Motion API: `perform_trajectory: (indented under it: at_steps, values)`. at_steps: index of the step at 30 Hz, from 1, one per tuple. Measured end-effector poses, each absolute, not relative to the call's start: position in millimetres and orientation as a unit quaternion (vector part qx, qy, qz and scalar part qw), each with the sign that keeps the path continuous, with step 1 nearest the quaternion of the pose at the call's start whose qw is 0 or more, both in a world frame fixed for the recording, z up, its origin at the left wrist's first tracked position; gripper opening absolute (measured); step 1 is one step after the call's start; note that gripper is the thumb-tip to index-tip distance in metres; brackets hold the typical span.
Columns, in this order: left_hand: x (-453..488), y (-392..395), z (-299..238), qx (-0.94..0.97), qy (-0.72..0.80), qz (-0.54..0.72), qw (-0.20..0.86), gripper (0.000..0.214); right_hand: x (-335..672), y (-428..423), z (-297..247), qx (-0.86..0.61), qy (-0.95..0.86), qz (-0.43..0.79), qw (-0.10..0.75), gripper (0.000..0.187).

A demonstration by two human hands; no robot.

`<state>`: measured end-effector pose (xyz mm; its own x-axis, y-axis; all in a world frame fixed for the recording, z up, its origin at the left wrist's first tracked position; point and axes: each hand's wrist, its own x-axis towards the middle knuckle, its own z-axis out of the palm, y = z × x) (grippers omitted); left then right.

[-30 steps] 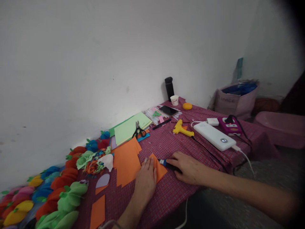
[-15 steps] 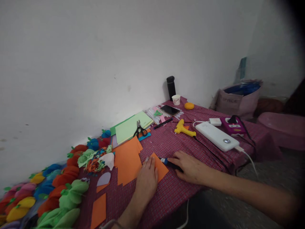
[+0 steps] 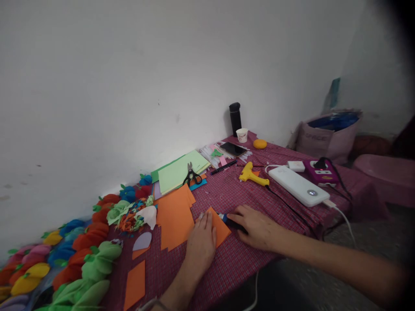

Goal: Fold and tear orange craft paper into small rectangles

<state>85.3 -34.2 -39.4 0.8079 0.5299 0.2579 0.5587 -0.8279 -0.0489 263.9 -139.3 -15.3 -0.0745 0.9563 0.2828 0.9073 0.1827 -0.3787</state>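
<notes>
My left hand (image 3: 201, 237) lies flat, fingers stretched out, pressing on a folded-looking piece of orange paper (image 3: 221, 229). In my right hand (image 3: 254, 226) is a dark-handled tool with a blue and white collar, which looks like a utility knife (image 3: 224, 217). Its tip meets the upper right edge of the orange paper; the blade itself is too small to make out. Beside my left hand are larger orange sheets (image 3: 175, 218), partly overlapping. Black scissors (image 3: 191, 175) rest on a pale green sheet (image 3: 177, 172) farther back.
A yellow glue gun (image 3: 253, 175), a white power bank (image 3: 298, 185) and a purple power strip (image 3: 321, 172) with cables lie on the right. Colourful paper pumpkins (image 3: 92, 235) line the left side. A phone (image 3: 233, 149), paper cup (image 3: 241, 135) and black bottle (image 3: 235, 119) stand or lie at the back.
The view has shifted slightly, moving everything a little in the picture. Both hands keep nearly the same positions on the paper and the utility knife.
</notes>
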Motion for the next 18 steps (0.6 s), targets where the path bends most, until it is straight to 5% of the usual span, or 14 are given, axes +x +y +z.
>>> perform_trajectory:
  at_steps: [18]
  values:
    - [86.1, -35.8, -37.5, -0.949, -0.289, -0.108, 0.069, 0.042, 266.6, -136.2, -15.7, -0.644, -0.725, 0.053, 0.239, 0.04]
